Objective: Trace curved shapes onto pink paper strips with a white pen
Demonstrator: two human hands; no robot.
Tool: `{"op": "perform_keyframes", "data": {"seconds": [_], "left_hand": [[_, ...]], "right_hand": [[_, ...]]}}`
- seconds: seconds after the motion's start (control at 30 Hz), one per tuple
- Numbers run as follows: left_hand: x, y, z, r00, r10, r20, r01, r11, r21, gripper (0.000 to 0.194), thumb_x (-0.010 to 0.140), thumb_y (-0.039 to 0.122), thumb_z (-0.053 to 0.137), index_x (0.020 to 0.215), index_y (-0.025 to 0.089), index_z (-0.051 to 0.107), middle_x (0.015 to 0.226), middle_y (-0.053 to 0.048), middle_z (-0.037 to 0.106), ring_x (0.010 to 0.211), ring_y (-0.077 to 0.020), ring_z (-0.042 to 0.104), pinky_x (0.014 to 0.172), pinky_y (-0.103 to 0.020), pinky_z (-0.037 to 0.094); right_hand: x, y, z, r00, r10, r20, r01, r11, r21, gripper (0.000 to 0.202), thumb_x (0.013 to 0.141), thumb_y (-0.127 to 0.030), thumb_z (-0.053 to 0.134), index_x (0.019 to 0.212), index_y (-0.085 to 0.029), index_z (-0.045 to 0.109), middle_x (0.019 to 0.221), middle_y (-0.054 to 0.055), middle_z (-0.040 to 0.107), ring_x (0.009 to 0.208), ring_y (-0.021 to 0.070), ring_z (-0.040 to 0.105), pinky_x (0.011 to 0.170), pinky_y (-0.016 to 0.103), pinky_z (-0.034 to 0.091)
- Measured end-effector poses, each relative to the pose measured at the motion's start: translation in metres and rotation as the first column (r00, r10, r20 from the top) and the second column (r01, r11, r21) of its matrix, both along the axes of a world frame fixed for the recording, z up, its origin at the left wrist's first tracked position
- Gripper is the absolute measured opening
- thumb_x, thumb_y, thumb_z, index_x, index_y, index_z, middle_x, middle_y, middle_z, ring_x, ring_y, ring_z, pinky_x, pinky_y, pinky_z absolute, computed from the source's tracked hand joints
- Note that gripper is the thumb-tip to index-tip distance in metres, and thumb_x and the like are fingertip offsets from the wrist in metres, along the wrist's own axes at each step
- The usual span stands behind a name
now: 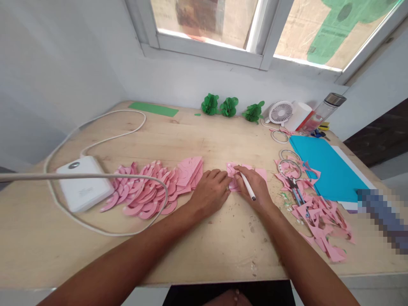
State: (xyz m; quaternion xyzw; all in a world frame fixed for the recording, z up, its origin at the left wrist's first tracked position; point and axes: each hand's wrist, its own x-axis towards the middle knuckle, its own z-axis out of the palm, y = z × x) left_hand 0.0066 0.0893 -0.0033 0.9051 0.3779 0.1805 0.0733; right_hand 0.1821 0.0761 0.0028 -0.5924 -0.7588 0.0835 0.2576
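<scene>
A white pen [247,185] with a dark end is gripped in my right hand [255,182], slanting across the hand with its dark end toward me. Under that hand lies a piece of pink paper [234,167], which sticks out on both sides; the pen's other end is hidden by my fingers. My left hand [211,187] is bent over the table, fingertips pressed on the paper's left edge. Just left of it sit a stack of pink paper pieces [190,168] and an overlapping row of curved pink cut-outs [149,187].
A white power bank [81,182] with a looping cable [127,233] is at left. Scissors [298,193] lie among pink scraps [328,229] at right, beside blue sheets [325,170]. Green paper shapes [228,107], a small fan [280,112] and a bottle [323,112] stand at the back.
</scene>
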Motion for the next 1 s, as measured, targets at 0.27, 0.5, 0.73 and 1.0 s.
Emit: {"op": "perform_keyframes", "data": {"seconds": [0.27, 0.5, 0.73, 1.0], "left_hand": [[0.0000, -0.0002, 0.0000, 1.000, -0.003, 0.005, 0.003, 1.000, 0.003, 0.023, 0.086, 0.018, 0.050, 0.107, 0.018, 0.059, 0.112, -0.009, 0.062, 0.109, -0.0261, 0.051, 0.094, -0.044, 0.041], [0.0004, -0.0005, 0.0002, 1.000, 0.001, 0.002, -0.001, 1.000, 0.004, 0.024, 0.086, 0.018, 0.050, 0.108, 0.017, 0.059, 0.114, -0.009, 0.061, 0.110, -0.0260, 0.051, 0.095, -0.044, 0.041], [0.0004, -0.0006, 0.0004, 1.000, -0.001, -0.004, 0.001, 1.000, 0.006, 0.024, 0.086, 0.018, 0.049, 0.108, 0.016, 0.059, 0.114, -0.010, 0.062, 0.111, -0.0262, 0.051, 0.094, -0.043, 0.041], [0.0001, -0.0005, 0.0000, 1.000, -0.003, 0.009, 0.003, 1.000, 0.015, 0.023, 0.086, 0.018, 0.049, 0.107, 0.018, 0.059, 0.113, -0.010, 0.062, 0.110, -0.0260, 0.051, 0.094, -0.044, 0.041]], "right_hand": [[0.0012, -0.0003, -0.0016, 1.000, 0.016, -0.020, -0.016, 1.000, 0.006, 0.032, 0.092, -0.026, 0.046, 0.122, -0.024, 0.058, 0.096, 0.004, 0.072, 0.088, 0.0214, 0.064, 0.076, 0.032, 0.047], [-0.0007, -0.0015, 0.0005, 0.999, 0.026, -0.022, -0.026, 1.000, 0.000, 0.032, 0.092, -0.025, 0.045, 0.122, -0.022, 0.057, 0.097, 0.005, 0.072, 0.090, 0.0217, 0.064, 0.078, 0.032, 0.047], [-0.0005, -0.0010, -0.0004, 0.999, 0.026, -0.021, -0.026, 1.000, 0.006, 0.033, 0.092, -0.025, 0.046, 0.122, -0.023, 0.058, 0.097, 0.005, 0.072, 0.091, 0.0217, 0.064, 0.079, 0.033, 0.048], [-0.0004, -0.0009, 0.0002, 0.999, 0.026, -0.028, -0.026, 1.000, -0.003, 0.032, 0.092, -0.026, 0.046, 0.122, -0.023, 0.058, 0.097, 0.004, 0.072, 0.090, 0.0214, 0.064, 0.078, 0.033, 0.048]]}}
